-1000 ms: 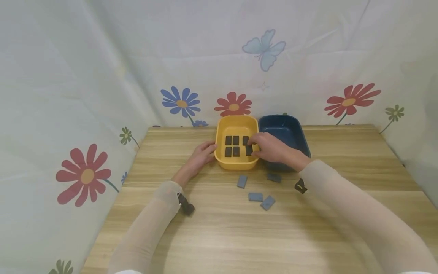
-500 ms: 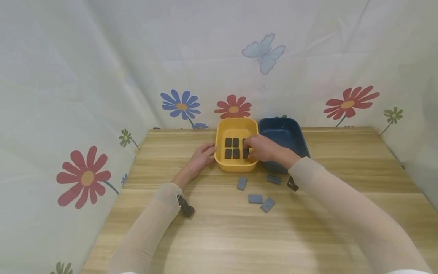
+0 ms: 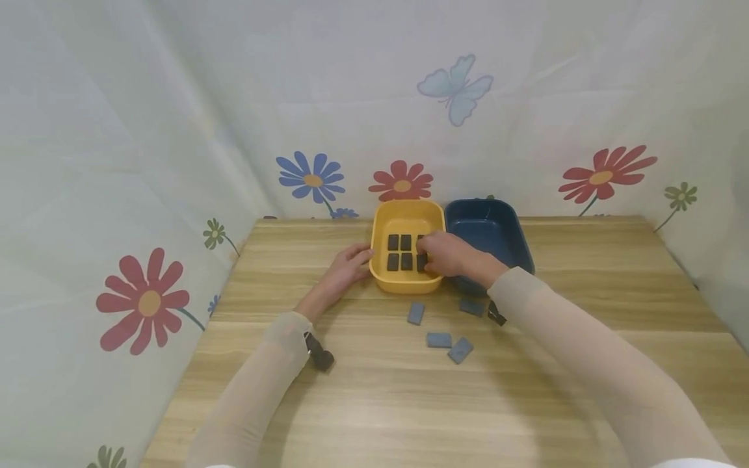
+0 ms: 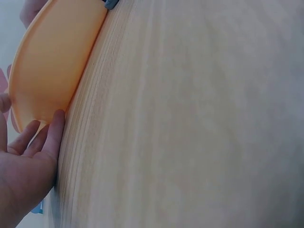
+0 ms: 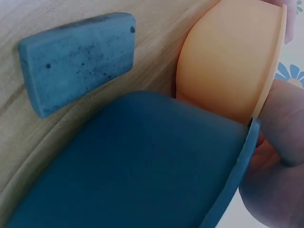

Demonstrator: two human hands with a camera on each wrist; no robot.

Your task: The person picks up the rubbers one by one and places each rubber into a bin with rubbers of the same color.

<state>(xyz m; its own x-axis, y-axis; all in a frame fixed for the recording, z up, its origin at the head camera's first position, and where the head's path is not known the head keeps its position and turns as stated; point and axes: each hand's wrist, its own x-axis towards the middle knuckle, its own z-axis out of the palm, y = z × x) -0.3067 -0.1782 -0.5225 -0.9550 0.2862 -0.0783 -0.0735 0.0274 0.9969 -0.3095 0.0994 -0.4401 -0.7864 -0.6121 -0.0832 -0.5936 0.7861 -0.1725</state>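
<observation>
A yellow bin (image 3: 408, 286) stands at the back of the table. Several dark rectangular blocks (image 3: 393, 262) lie inside it in two rows. My left hand (image 3: 345, 266) rests against the bin's left wall; the left wrist view has its fingers (image 4: 56, 130) extended along that wall. My right hand (image 3: 447, 252) reaches over the right rim, its fingers curled at a dark block (image 3: 422, 262) at the near right of the rows. They partly cover this block and the one behind it. In the right wrist view my fingertips are hidden behind the bins' rims.
A dark blue bin (image 3: 523, 250) stands right beside the yellow one, beneath my right forearm. Several blue-grey blocks lie scattered in front of the bins, one (image 3: 471, 307) close to the blue bin. A floral cloth (image 3: 351, 97) hangs behind the wooden table (image 3: 409, 409).
My right hand has shifted a little left, and the near right block has moved left with it, now in line with its row. The left hand stays on the yellow bin.
</observation>
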